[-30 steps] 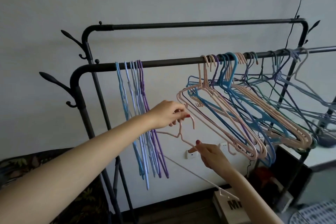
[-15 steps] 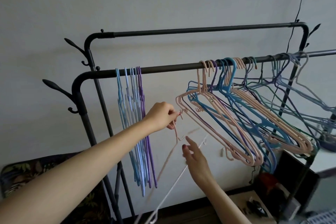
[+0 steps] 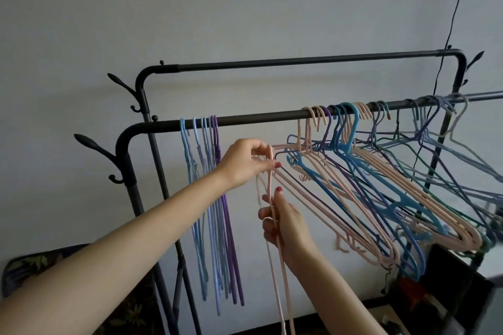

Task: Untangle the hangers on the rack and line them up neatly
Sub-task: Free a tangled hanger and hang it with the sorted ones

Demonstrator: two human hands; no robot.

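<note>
Hangers hang from the front bar of the rack [image 3: 245, 119]: a neat blue-and-purple set [image 3: 209, 198] to the left, a tangle [image 3: 381, 187] slung off to the right. Between them a pink hanger [image 3: 275, 258] is off the bar, held edge-on. The left hand [image 3: 245, 163] pinches its hook; the right hand [image 3: 285, 226] curls round its neck below. To do it well, I'd lift the hook over the bar just beside the set, keeping it clear of the tangle. A second ago this hanger lay angled and low; now it stands upright and nearer the bar.
</note>
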